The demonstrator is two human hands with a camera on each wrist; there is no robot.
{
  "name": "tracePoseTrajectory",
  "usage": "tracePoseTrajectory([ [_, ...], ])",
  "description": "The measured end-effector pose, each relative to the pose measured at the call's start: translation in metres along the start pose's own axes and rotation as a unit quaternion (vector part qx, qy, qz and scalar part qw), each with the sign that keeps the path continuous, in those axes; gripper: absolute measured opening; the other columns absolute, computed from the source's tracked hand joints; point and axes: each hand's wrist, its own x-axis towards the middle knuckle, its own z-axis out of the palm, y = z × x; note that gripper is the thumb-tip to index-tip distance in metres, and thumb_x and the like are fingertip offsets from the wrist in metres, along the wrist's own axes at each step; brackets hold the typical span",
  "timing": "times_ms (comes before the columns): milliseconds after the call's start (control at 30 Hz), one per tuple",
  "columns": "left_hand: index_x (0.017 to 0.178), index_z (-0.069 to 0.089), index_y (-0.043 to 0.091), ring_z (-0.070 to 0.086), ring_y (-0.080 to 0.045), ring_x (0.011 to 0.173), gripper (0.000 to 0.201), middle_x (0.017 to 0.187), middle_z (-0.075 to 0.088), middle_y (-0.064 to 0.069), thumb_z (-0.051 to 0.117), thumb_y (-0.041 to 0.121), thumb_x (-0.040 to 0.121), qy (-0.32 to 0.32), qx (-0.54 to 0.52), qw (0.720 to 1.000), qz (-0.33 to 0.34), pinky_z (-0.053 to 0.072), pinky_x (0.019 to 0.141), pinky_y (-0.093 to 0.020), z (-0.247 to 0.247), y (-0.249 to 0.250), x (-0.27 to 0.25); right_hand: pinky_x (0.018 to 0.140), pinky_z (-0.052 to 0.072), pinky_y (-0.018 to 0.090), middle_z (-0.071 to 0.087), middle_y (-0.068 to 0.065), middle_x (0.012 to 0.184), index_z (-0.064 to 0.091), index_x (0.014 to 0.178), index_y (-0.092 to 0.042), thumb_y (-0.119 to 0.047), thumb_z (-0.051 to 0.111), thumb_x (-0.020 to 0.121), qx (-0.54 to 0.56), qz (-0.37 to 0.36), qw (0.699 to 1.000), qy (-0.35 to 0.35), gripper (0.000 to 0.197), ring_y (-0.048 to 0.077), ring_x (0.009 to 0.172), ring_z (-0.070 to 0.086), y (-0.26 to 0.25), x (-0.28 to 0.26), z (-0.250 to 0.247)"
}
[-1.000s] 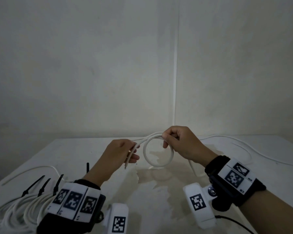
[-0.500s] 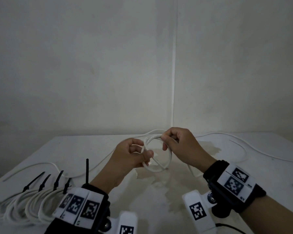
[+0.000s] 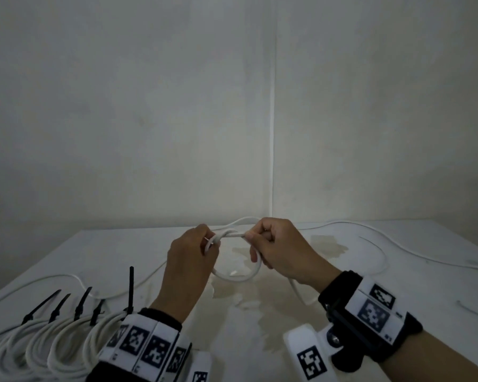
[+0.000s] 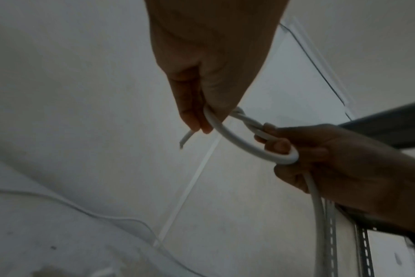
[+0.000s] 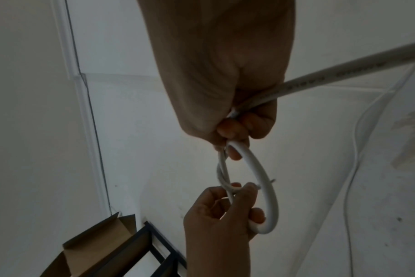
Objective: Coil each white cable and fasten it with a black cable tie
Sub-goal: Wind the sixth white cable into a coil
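Both hands are raised over the table (image 3: pixel 398 285), knuckles up: left hand (image 3: pixel 189 253) and right hand (image 3: pixel 280 248) each pinch the white cable (image 3: pixel 236 277), whose small loop hangs between them, its short end pointing left.

Black wristbands (image 3: pixel 370 312), white fiducial-marker tags, white cameras.

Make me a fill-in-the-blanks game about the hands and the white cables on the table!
1. Both hands hold one white cable bent into a small ____.
2. The finished coils on the table are each fastened with a ____ cable tie.
3. Seen from the head camera, the finished coils lie beside the ____ hand.
4. The long free part of the cable runs off past the ____ hand.

Missing words: loop; black; left; right
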Motion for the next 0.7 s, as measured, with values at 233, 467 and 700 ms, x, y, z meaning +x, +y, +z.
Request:
tracePoseTrajectory([
  [233, 0.074, 0.049, 0.017, 0.05, -0.005, 0.065, 0.02, 0.072, 0.058, 0.01, 0.061, 0.004, 0.085, -0.108, -0.142, 0.982, -0.062, 0.038, 0.059, -0.008, -0.007, 0.006, 0.004, 0.041, 0.035, 0.016, 0.059, -0.005, 0.048, 0.055, 0.069, -0.01, -0.013, 0.052, 0.093, 0.046, 0.011, 0.999, 0.006, 0.025, 0.006, 0.035, 0.039, 0.003, 0.0, -0.009],
  [467, 0.083, 0.057, 0.021, 0.042, -0.004, 0.055, 0.028, 0.058, 0.054, 0.011, 0.034, 0.028, 0.098, -0.22, -0.216, 0.944, -0.119, 0.036, 0.06, -0.019, -0.008, 0.012, -0.002, 0.043, 0.037, 0.017, 0.061, -0.005, 0.05, 0.058, 0.075, -0.008, -0.014, 0.051, 0.093, 0.023, 0.017, 0.999, 0.025, 0.02, 0.007, 0.038, 0.04, 0.011, 0.001, -0.016],
  [700, 0.082, 0.061, 0.026, 0.049, -0.001, 0.06, 0.033, 0.07, 0.057, 0.008, 0.033, 0.025, 0.099, -0.25, -0.135, 0.957, -0.055, 0.041, 0.064, -0.015, -0.015, 0.008, -0.001, 0.044, 0.039, 0.017, 0.06, -0.006, 0.05, 0.058, 0.073, -0.012, -0.013, 0.051, 0.093, -0.003, -0.004, 0.999, 0.033, 0.021, 0.006, 0.037, 0.042, 0.016, -0.002, -0.023],
])
